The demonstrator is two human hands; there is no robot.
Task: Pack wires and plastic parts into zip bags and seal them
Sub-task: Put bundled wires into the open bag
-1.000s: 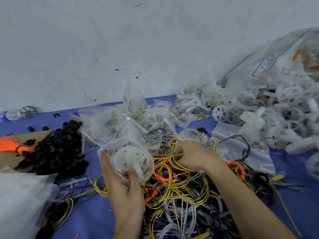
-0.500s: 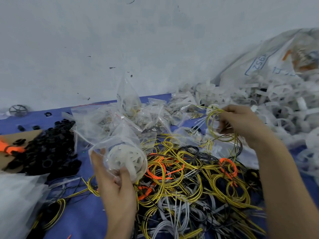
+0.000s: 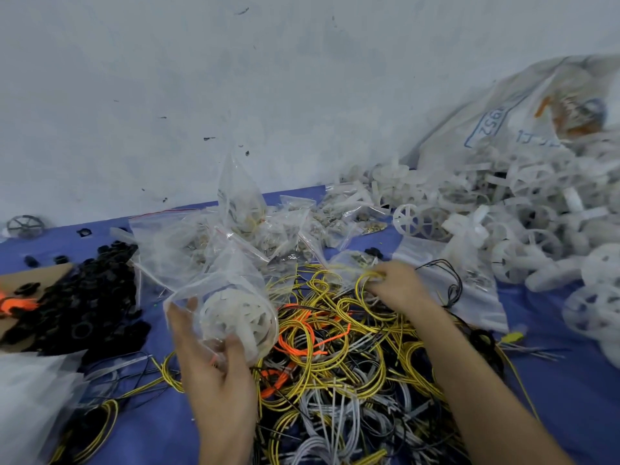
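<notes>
Nearest, the left grip (image 3: 214,370) curls round a clear plastic zip bag (image 3: 231,280) holding a white spoked plastic wheel (image 3: 235,318), which lies left of and nearer than the right grip (image 3: 399,288), pinching a yellow wire coil (image 3: 359,295) over the tangled wire pile (image 3: 335,380).

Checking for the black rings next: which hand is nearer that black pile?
Left. The left hand, holding the bagged white wheel, sits just right of the black pile; the right hand, gripping a yellow wire, is farther right.
</notes>
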